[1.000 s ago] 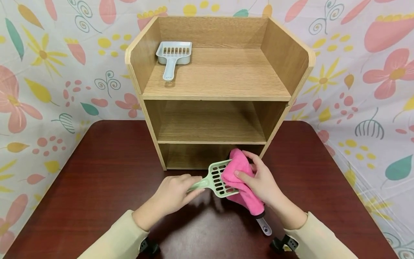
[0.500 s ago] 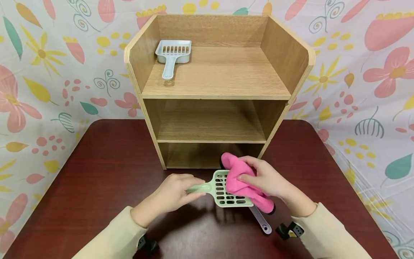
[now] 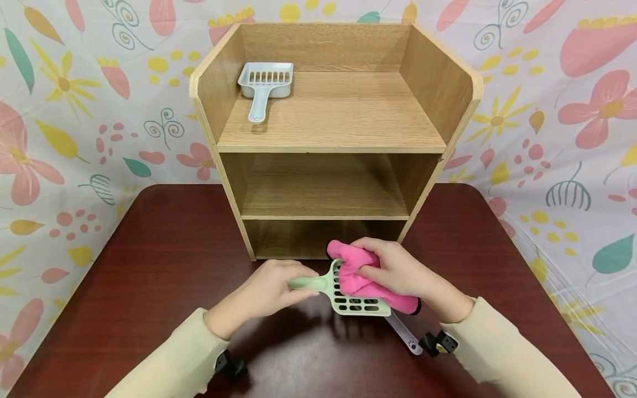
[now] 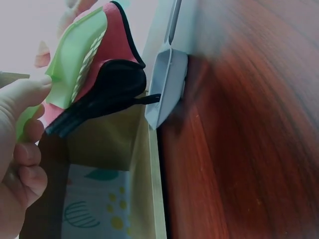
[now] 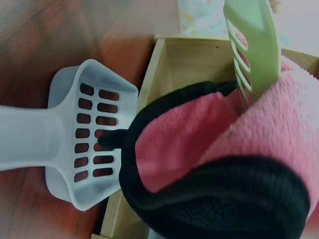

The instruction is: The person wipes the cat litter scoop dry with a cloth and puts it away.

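Observation:
My left hand [image 3: 269, 290] grips a pale green slotted litter scoop [image 3: 325, 284] by its handle, held above the table with the head pointing right. A pink cloth [image 3: 359, 271] with black edging is bunched in my right hand [image 3: 398, 271], thumb and fingers pinching it against the scoop's slots. The cloth covers the upper right of the scoop head; its black underside hangs down in the left wrist view. Below them a pale grey-lavender litter scoop [image 5: 30, 134] lies on the table, its head mostly hidden in the head view and only the handle [image 3: 404, 333] showing.
A wooden shelf unit [image 3: 328, 149] with three levels stands at the back of the dark red table [image 3: 169, 243]. On its top level, at the left, sits a pale blue litter scoop [image 3: 260, 105]. A patterned curtain [image 3: 537, 138] hangs behind.
The green scoop's head has shifted right and slightly down. The cloth has slid right and then back left over the slots with my right hand. My left hand keeps its grip.

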Demonstrator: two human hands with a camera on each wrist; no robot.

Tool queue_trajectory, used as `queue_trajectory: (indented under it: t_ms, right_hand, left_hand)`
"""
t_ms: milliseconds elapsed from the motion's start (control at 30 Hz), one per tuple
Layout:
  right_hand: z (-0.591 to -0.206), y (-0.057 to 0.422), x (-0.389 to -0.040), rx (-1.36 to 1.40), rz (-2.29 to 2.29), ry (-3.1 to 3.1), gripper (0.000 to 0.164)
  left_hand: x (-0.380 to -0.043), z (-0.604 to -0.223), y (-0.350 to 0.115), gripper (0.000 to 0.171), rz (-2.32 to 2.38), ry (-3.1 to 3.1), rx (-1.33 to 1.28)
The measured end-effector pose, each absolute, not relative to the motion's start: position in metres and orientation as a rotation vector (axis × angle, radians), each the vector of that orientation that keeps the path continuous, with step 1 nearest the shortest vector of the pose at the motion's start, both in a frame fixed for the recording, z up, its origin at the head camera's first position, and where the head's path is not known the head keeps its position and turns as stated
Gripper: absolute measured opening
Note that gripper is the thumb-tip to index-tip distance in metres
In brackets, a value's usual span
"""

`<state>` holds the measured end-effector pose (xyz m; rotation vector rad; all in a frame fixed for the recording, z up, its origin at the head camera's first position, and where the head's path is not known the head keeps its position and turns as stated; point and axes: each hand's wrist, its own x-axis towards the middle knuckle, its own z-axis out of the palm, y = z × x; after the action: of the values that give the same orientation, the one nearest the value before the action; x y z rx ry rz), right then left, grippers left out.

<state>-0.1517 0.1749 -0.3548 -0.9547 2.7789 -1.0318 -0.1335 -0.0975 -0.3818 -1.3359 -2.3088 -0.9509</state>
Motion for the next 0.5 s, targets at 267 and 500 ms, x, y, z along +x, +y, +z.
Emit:
queue_trajectory:
  t_ms: [267, 500]
  right_hand:
    - [-0.3526, 0.1661, -0.1496, -1.036, -0.916, 2.779, 0.03]
    - [-0.3505, 0.1673, -0.1494, -0.978, -0.792, 2.899, 0.028]
  left_hand:
    - [-0.1358, -0.378, -0.0919, 0.025, -0.899, -2.394, -1.372]
    - [-0.1366, -0.381, -0.0945, 0.024, -0.891, -2.409, -1.3]
